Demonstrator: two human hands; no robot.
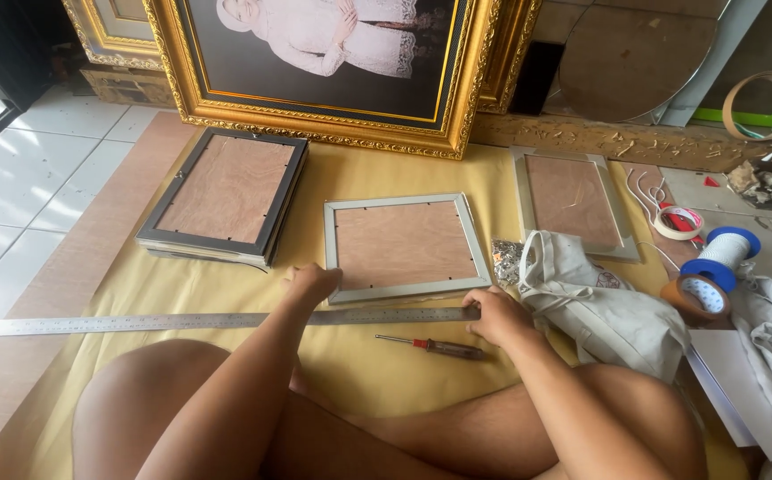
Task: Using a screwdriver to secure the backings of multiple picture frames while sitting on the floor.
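Observation:
A small silver picture frame (401, 205) lies face down on yellow paper (226, 289), its brown wooden backing up. My left hand (310, 283) rests curled on the frame's near left corner. My right hand (495, 316) sits at the near right corner, fingers pressing the end of a long steel ruler (137, 322) that lies across the paper just below the frame. A red-handled screwdriver (435, 347) lies on the paper just left of my right hand.
A stack of dark frames (226, 191) lies to the left, another silver frame (573, 200) to the right. A large gilt framed portrait (315, 62) leans at the back. White cloth bag (599, 302), tape rolls (697, 293), a cord spool (728, 249) and small metal clips (506, 258) lie right.

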